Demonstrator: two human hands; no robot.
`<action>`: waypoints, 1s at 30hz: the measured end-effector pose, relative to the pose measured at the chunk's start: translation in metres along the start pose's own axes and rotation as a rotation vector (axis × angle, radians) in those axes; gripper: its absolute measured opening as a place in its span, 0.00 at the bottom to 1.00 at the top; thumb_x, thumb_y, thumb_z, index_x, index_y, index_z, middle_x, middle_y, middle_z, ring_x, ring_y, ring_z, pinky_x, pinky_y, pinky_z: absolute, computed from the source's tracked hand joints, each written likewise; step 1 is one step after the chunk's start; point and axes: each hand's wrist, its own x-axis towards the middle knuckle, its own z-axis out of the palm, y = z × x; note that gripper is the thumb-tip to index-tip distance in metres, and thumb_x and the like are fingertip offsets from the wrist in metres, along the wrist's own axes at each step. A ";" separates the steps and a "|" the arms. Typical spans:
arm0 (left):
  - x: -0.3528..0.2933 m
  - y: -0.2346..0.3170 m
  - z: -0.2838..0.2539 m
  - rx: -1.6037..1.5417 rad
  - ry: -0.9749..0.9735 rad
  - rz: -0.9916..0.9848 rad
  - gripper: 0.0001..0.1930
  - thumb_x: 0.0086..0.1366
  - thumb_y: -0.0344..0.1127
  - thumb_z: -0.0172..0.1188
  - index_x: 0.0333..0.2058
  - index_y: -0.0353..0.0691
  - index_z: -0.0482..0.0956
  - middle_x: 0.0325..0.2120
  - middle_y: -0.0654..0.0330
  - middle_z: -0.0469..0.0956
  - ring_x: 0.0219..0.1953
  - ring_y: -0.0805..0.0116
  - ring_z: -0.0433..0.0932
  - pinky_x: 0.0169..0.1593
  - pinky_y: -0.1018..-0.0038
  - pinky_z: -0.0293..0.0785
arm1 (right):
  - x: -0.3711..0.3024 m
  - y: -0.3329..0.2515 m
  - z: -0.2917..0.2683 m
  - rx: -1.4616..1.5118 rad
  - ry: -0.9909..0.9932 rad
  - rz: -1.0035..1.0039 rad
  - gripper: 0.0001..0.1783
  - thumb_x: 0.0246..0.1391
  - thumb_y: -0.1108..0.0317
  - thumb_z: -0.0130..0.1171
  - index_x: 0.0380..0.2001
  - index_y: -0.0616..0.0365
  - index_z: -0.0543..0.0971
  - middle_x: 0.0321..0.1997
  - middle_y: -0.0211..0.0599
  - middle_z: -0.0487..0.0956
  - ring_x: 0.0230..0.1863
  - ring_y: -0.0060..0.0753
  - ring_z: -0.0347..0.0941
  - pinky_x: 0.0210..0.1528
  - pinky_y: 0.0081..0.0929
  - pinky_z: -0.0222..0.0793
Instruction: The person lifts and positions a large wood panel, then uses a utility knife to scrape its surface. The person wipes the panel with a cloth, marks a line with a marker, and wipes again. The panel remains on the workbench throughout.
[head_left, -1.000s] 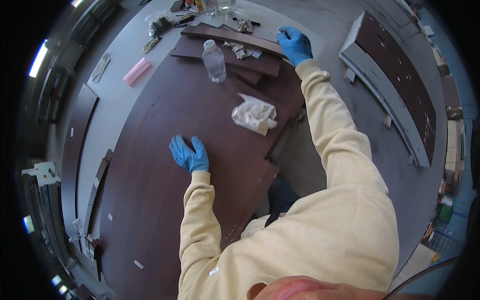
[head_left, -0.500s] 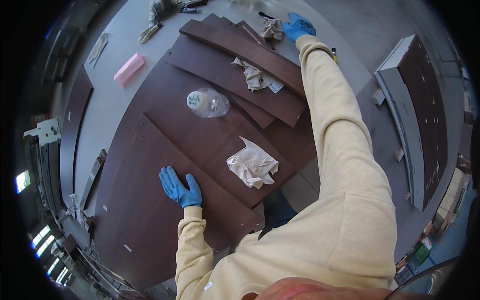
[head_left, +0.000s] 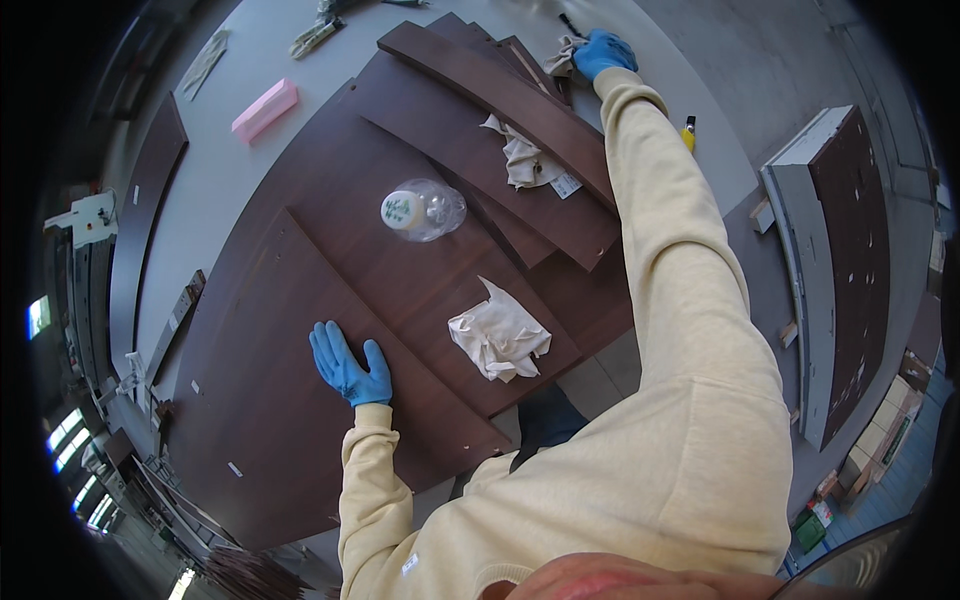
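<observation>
My left hand (head_left: 350, 368), in a blue glove, lies flat with fingers stretched on a dark brown panel (head_left: 270, 400). At the far end of my outstretched right arm, my gloved right hand (head_left: 606, 54) is closed on a crumpled beige rag (head_left: 563, 62) beyond the stacked boards. Part of that rag is hidden by the fingers. A second rag (head_left: 500, 333) is bunched up on the panels between my arms. Farther off, a clear plastic bottle (head_left: 432, 210) with a white cap leans toward me on the wood.
Several brown boards (head_left: 500, 100) are stacked askew at the far right, with another rag (head_left: 522, 155) among them. A pink block (head_left: 265, 110) lies on the grey table at the left. A yellow-handled tool (head_left: 688, 134) is beside my right forearm. Thick panels (head_left: 850, 260) stand farther right.
My right hand has closed over the far rag, which has shifted slightly toward it. My left hand stays flat on the panel. The whole view has shifted a little.
</observation>
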 end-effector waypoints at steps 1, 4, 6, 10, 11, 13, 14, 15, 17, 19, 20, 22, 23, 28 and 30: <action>0.001 0.001 -0.001 -0.003 0.007 0.000 0.36 0.67 0.41 0.60 0.71 0.36 0.65 0.72 0.45 0.63 0.74 0.42 0.59 0.74 0.49 0.54 | 0.001 0.003 -0.003 0.098 0.052 0.014 0.24 0.58 0.49 0.60 0.52 0.51 0.85 0.54 0.50 0.84 0.57 0.56 0.81 0.58 0.47 0.76; 0.002 0.003 0.003 -0.023 0.025 -0.005 0.36 0.66 0.42 0.62 0.70 0.36 0.66 0.71 0.45 0.63 0.74 0.41 0.60 0.74 0.49 0.54 | 0.006 0.021 -0.022 0.331 0.226 -0.105 0.23 0.60 0.48 0.62 0.46 0.56 0.84 0.40 0.44 0.87 0.42 0.46 0.86 0.47 0.40 0.78; -0.009 -0.004 -0.007 0.009 0.029 -0.043 0.37 0.64 0.43 0.64 0.69 0.37 0.67 0.71 0.45 0.64 0.73 0.41 0.60 0.74 0.49 0.54 | -0.027 0.007 -0.055 0.883 -0.083 -0.221 0.17 0.62 0.53 0.61 0.40 0.56 0.83 0.32 0.37 0.85 0.31 0.31 0.81 0.36 0.31 0.76; 0.001 -0.001 -0.012 0.015 -0.037 -0.136 0.34 0.65 0.46 0.64 0.68 0.42 0.70 0.70 0.47 0.65 0.74 0.43 0.59 0.74 0.48 0.51 | -0.171 -0.009 -0.152 1.275 -0.170 -0.317 0.13 0.66 0.58 0.62 0.45 0.55 0.82 0.31 0.26 0.78 0.29 0.18 0.72 0.31 0.19 0.65; 0.000 -0.004 -0.012 -0.048 0.023 -0.139 0.34 0.64 0.47 0.65 0.67 0.41 0.70 0.70 0.46 0.65 0.74 0.43 0.58 0.74 0.47 0.50 | -0.196 -0.005 -0.159 1.415 -0.252 -0.357 0.14 0.67 0.60 0.61 0.48 0.58 0.81 0.36 0.29 0.81 0.31 0.19 0.74 0.32 0.19 0.67; -0.002 0.008 -0.011 -0.195 0.151 -0.219 0.31 0.68 0.44 0.64 0.66 0.42 0.70 0.69 0.47 0.65 0.73 0.46 0.61 0.72 0.49 0.58 | -0.281 -0.032 -0.171 1.394 -0.195 -0.318 0.16 0.69 0.62 0.58 0.53 0.60 0.79 0.43 0.33 0.83 0.34 0.21 0.77 0.32 0.20 0.68; -0.002 0.022 -0.022 -0.580 0.148 -0.289 0.31 0.70 0.45 0.63 0.68 0.42 0.68 0.70 0.49 0.65 0.72 0.49 0.62 0.71 0.52 0.62 | -0.316 -0.044 -0.173 1.397 -0.386 -0.401 0.16 0.69 0.64 0.58 0.54 0.61 0.79 0.45 0.33 0.83 0.39 0.20 0.78 0.36 0.21 0.71; 0.002 0.038 -0.034 -0.988 0.147 -0.326 0.32 0.72 0.45 0.62 0.70 0.43 0.65 0.70 0.52 0.64 0.72 0.52 0.64 0.70 0.54 0.65 | -0.347 -0.053 -0.157 1.386 -0.383 -0.402 0.15 0.68 0.67 0.58 0.55 0.61 0.78 0.48 0.34 0.82 0.44 0.21 0.78 0.44 0.21 0.72; -0.004 0.064 -0.085 -1.696 0.049 -0.399 0.35 0.74 0.46 0.60 0.74 0.44 0.58 0.71 0.56 0.62 0.70 0.58 0.65 0.70 0.60 0.68 | -0.413 -0.079 -0.119 1.368 -0.382 -0.483 0.18 0.66 0.74 0.59 0.58 0.62 0.77 0.54 0.35 0.80 0.52 0.25 0.77 0.58 0.23 0.72; -0.022 0.057 -0.118 -1.955 -0.084 -0.325 0.38 0.74 0.46 0.60 0.75 0.43 0.53 0.71 0.55 0.60 0.70 0.59 0.65 0.70 0.61 0.67 | -0.480 -0.110 -0.086 1.352 -0.561 -0.586 0.21 0.65 0.79 0.57 0.61 0.62 0.75 0.57 0.36 0.79 0.56 0.27 0.76 0.62 0.29 0.71; -0.035 0.049 -0.137 -2.073 -0.109 -0.327 0.36 0.75 0.43 0.59 0.75 0.40 0.54 0.70 0.54 0.62 0.68 0.61 0.66 0.69 0.63 0.68 | -0.516 -0.131 -0.077 1.364 -0.635 -0.660 0.21 0.65 0.81 0.56 0.61 0.62 0.75 0.58 0.37 0.79 0.57 0.27 0.75 0.62 0.29 0.71; -0.062 0.020 -0.158 -2.043 -0.043 -0.377 0.38 0.75 0.43 0.60 0.75 0.38 0.51 0.68 0.52 0.64 0.69 0.59 0.66 0.71 0.62 0.65 | -0.574 -0.174 -0.059 1.331 -0.556 -0.895 0.21 0.65 0.81 0.55 0.61 0.61 0.75 0.58 0.36 0.79 0.55 0.25 0.75 0.61 0.27 0.70; -0.073 0.003 -0.167 -2.034 -0.012 -0.396 0.40 0.74 0.42 0.61 0.75 0.37 0.50 0.67 0.51 0.64 0.69 0.59 0.65 0.72 0.62 0.64 | -0.598 -0.194 -0.054 1.229 -0.444 -1.091 0.21 0.65 0.81 0.55 0.61 0.61 0.74 0.58 0.36 0.78 0.54 0.24 0.75 0.61 0.27 0.70; -0.142 -0.111 -0.219 -1.754 0.079 -0.328 0.31 0.78 0.42 0.55 0.72 0.36 0.58 0.61 0.54 0.71 0.58 0.66 0.76 0.62 0.67 0.75 | -0.724 -0.260 -0.034 1.428 -0.808 -0.725 0.22 0.64 0.80 0.56 0.61 0.61 0.74 0.56 0.34 0.78 0.52 0.22 0.75 0.58 0.25 0.70; -0.163 -0.162 -0.245 -1.651 0.101 -0.267 0.29 0.79 0.44 0.54 0.71 0.34 0.61 0.59 0.54 0.73 0.54 0.67 0.78 0.60 0.69 0.77 | -0.764 -0.286 -0.031 1.390 -0.883 -0.706 0.21 0.64 0.78 0.57 0.60 0.63 0.74 0.54 0.33 0.78 0.50 0.22 0.74 0.54 0.23 0.71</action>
